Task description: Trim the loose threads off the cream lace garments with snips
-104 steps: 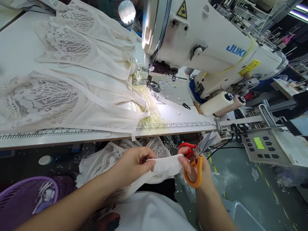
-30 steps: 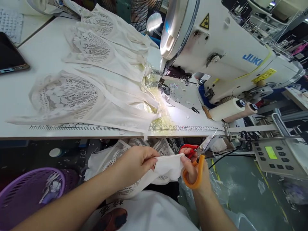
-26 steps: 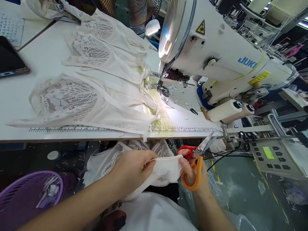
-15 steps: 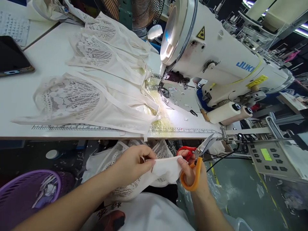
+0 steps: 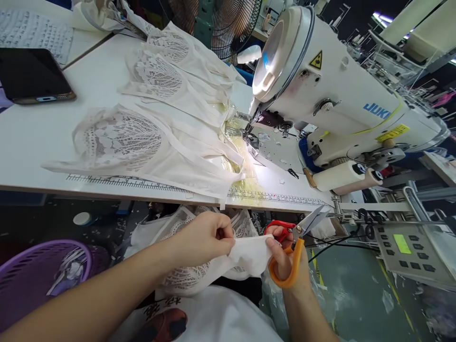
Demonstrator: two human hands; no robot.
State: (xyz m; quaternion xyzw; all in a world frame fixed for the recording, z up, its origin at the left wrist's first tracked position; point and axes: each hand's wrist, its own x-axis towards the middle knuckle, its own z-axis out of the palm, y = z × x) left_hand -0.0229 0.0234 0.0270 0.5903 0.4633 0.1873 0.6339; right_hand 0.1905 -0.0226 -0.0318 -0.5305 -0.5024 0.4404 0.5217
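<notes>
Hands: L (image 5: 204,237) & R (image 5: 285,259) gripping cloth (image 5: 251,254) btwn.

A garment workshop: industrial sewing machine (image 5: 338,104), lace pieces (image 5: 142,137) stacked.

A white sewing machine (image 5: 342,104) stands on the white table (image 5: 42,137), with lace-trimmed cream garments (image 5: 142,137) spread out to its left. A dark phone (image 5: 33,76) lies at the table's far left corner. A fan (image 5: 228,19) stands behind the table. A purple basket (image 5: 32,275) sits on the floor below, and a control panel (image 5: 409,247) hangs at the right.
</notes>
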